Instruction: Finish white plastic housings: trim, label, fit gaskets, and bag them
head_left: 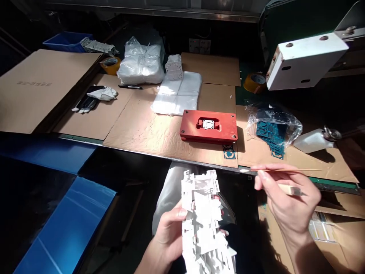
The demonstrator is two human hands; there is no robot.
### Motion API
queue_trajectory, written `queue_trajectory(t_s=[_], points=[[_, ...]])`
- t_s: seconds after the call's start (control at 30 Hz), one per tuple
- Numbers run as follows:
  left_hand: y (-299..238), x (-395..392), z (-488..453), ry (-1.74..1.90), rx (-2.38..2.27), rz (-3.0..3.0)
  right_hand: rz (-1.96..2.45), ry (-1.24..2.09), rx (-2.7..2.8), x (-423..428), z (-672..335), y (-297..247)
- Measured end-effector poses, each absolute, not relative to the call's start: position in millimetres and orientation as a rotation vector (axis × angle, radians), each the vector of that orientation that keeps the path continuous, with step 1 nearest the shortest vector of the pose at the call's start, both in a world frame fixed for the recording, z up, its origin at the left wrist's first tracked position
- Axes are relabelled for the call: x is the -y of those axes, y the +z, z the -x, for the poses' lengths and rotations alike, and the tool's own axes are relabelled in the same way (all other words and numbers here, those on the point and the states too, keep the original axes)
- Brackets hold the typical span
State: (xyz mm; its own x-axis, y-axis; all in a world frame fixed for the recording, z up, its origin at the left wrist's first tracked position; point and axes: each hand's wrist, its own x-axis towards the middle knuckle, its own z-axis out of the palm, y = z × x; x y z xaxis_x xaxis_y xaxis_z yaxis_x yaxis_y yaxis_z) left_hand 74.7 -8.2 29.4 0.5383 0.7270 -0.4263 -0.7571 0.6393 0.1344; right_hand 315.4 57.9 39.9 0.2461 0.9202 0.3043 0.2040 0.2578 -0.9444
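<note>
My left hand (168, 236) grips a stack of white moulded plastic frames (203, 224), held upright below the table edge, thumb on the near side. A clear film (228, 213) curls off the stack's right side. My right hand (288, 203) is closed on a thin wooden stick (291, 170) that points right, and it also holds a small pale block (289, 189). Just beyond, on the cardboard, lies a red fixture block (209, 126) with a white part seated in its recess (208, 123).
Cardboard sheets (142, 129) cover the bench. On it lie clear bags (141, 62), a flat pack of bags (179, 93), teal gaskets in a bag (270, 129), tape rolls (110, 64), gloves (99, 95) and a white bottle (313, 140). A white machine arm (308, 61) overhangs at right. Blue bins (57, 213) stand at left.
</note>
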Motion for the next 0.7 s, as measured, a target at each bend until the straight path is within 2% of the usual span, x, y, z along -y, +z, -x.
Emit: queue_trajectory(t_s=[0.1, 0.27, 0.7], points=[[26, 13, -75, 0.887, -0.446, 0.041, 1.098, 0.797, 1.374, -50, -281, 37], [28, 17, -71, 0.862, -0.585, -0.008, 1.055, 0.72, 1.609, -55, -276, 28], [31, 14, -71, 0.814, -0.692, -0.036, 1.048, 0.723, 1.547, -47, -278, 25]])
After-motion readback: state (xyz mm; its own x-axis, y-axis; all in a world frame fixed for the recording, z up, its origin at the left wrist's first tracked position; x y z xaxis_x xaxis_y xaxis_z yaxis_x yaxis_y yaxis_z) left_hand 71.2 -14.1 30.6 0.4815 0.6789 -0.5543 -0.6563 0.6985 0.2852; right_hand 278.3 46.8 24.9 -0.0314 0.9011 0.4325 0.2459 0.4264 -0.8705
